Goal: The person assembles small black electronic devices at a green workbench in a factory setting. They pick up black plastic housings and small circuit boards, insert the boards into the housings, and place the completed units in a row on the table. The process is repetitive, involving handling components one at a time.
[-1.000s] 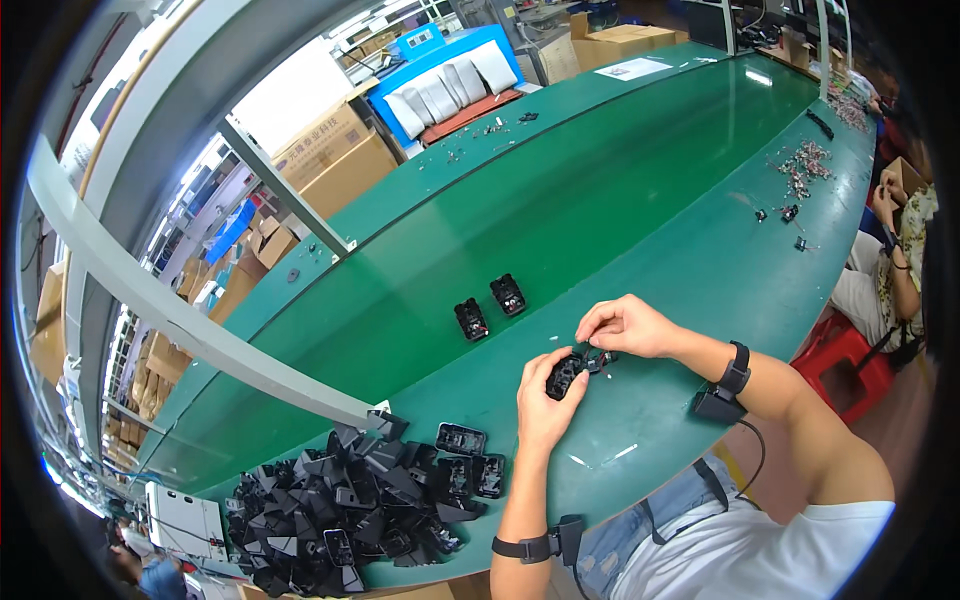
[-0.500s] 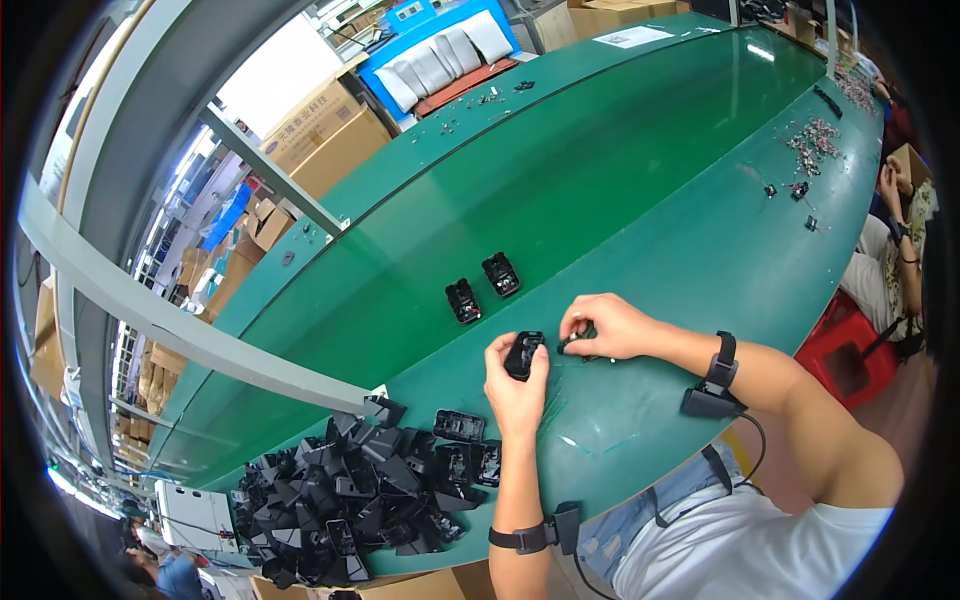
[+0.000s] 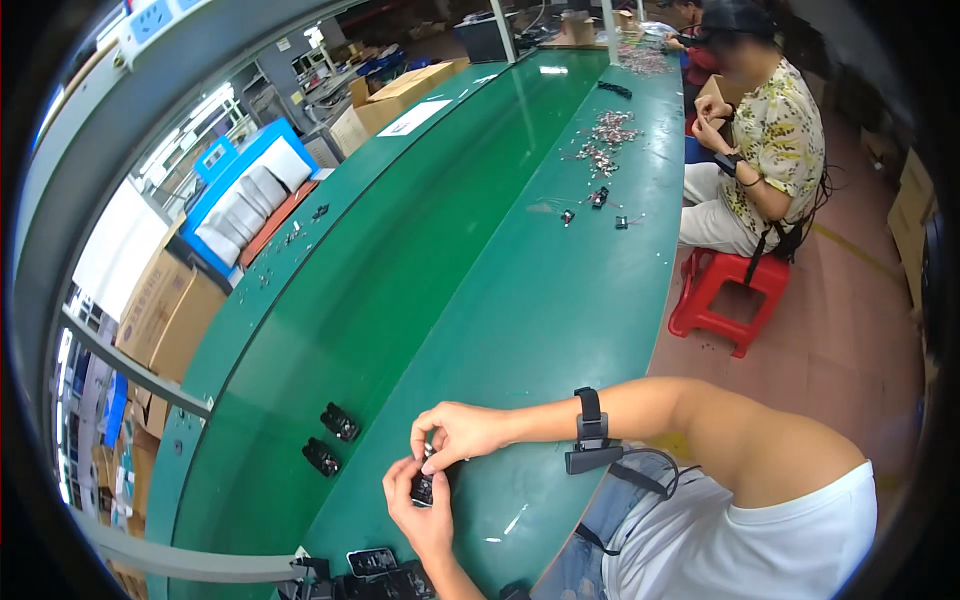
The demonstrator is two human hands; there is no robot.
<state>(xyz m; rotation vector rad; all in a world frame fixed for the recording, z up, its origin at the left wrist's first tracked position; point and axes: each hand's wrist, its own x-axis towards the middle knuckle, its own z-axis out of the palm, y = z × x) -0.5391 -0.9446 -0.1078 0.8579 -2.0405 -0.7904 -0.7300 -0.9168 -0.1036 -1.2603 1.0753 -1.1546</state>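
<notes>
My left hand (image 3: 420, 510) is closed around a small black plastic housing (image 3: 424, 488), holding it above the near part of the green bench. My right hand (image 3: 455, 436) meets it from above, thumb and fingers pinched at the housing's upper end. Whatever sits between those fingertips is mostly hidden by the fingers. Two similar black housings with parts inside, one (image 3: 340, 421) slightly farther off than the other (image 3: 321, 457), lie on the green belt to the left of my hands.
At the lower edge lie more black housings (image 3: 373, 562), partly cut off. Small wired parts (image 3: 606, 140) are scattered along the far bench. Another person (image 3: 765, 150) sits on a red stool (image 3: 733, 290) at right. A grey frame bar (image 3: 190, 562) crosses the lower left.
My view has swung right and up, bringing the seated person in and pushing most of the housing pile out. My right hand has come from beside the housing onto it.
</notes>
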